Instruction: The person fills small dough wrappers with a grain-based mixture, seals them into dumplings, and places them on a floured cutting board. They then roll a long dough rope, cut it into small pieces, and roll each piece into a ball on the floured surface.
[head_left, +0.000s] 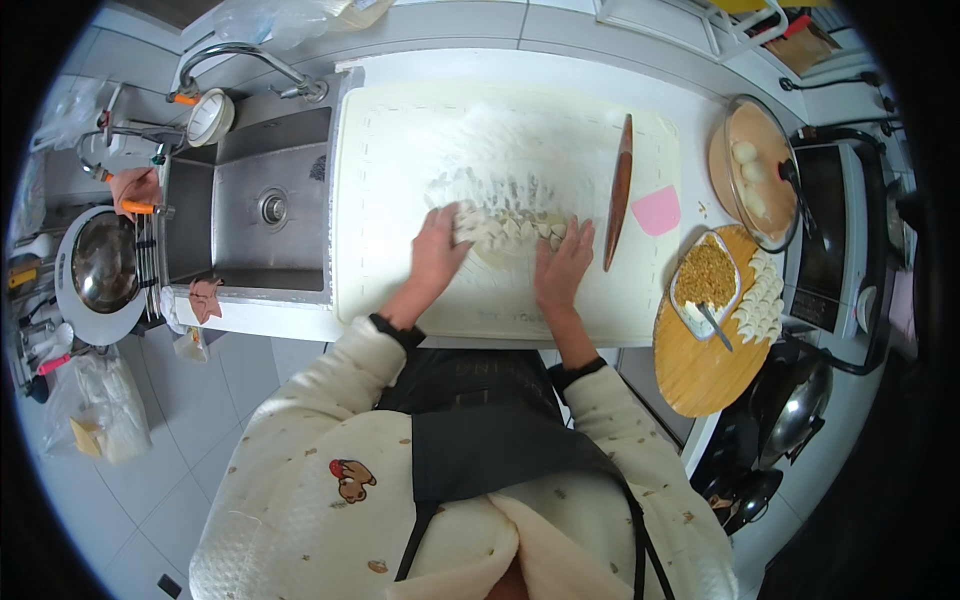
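Note:
Several small cut dough pieces (514, 231) lie in a row on a floured pale pastry mat (420, 300). At the row's left end, my left hand (437, 251) touches the dough with its fingers spread. My right hand (564, 262) rests with its fingertips at the row's right end. Whether either hand grips a piece cannot be told. To the right of my right hand lies a tapered wooden rolling pin (619, 191), and beyond it a pink dough scraper (657, 211).
Right of the mat, a wooden board (679, 375) holds a container of filling (705, 274) with a spoon and rows of shaped dumplings (759, 300). Behind it stands a glass bowl (720, 176) with dough balls. A steel sink (247, 262) with a faucet (251, 51) is at left.

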